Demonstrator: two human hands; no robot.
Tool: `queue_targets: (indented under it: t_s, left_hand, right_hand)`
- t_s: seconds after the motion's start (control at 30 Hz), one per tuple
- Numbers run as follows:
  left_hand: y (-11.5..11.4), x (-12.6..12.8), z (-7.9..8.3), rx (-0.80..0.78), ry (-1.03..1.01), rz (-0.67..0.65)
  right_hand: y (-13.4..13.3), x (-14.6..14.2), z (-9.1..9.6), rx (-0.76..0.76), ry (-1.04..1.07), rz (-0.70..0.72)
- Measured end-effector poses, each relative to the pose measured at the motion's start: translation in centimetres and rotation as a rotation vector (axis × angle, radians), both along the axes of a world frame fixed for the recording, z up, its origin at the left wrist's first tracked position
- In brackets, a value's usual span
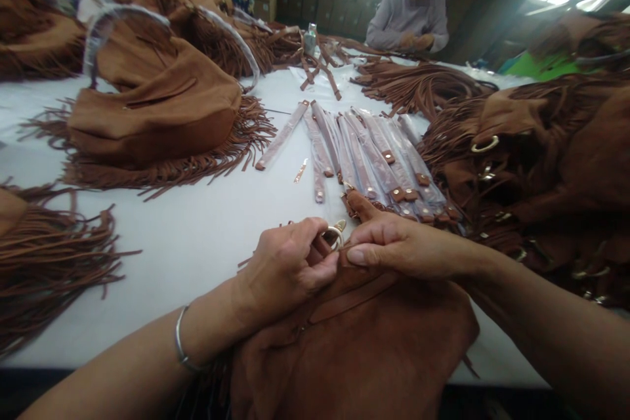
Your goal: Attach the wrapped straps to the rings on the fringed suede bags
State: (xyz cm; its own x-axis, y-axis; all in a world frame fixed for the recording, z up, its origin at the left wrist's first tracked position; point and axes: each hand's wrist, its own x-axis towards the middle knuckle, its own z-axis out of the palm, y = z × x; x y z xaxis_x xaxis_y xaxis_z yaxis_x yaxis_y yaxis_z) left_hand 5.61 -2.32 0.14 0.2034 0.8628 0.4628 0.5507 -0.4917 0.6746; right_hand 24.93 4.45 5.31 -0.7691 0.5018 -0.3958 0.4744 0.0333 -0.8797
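A brown suede bag (pixel 364 341) lies in front of me at the table's near edge, its slanted zip facing up. My left hand (pixel 295 252) is closed at the bag's top edge, pinching beside a gold metal ring (pixel 336 236). Right beside it, my right hand (pixel 388 239) grips the bag's top edge, thumb on the suede and index finger stretched forward. A small gold clasp piece (pixel 340 225) shows just beyond the ring. What lies inside the left fingers is partly hidden.
Several plastic-wrapped brown straps (pixel 364 151) lie just beyond my hands. A finished fringed bag (pixel 157 98) stands at the left, and a heap of fringed bags (pixel 551 164) at the right. Two people sit across the white table (pixel 216 223). Loose fringe (pixel 423 85) lies farther back.
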Motion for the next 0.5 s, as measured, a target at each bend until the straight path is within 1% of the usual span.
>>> queue_targets:
  t_s: [0.1,0.27,0.37,0.5]
  left_hand:
    - [0.1,0.0,-0.3,0.024,0.036,0.019]
    - [0.0,0.1,-0.7,0.068,0.153,0.032]
    - [0.0,0.1,-0.8,0.088,0.18,0.059]
    - [0.0,0.1,-1.1,0.078,0.229,0.09]
  right_hand:
    - [-0.8,-0.4,-0.2,0.16,-0.029,-0.043]
    - [-1.7,-0.9,0.1,0.529,-0.169,-0.09]
    - [-1.9,-1.2,0.3,0.627,-0.228,-0.089]
    - [-1.9,-1.6,0.4,0.675,-0.301,-0.048]
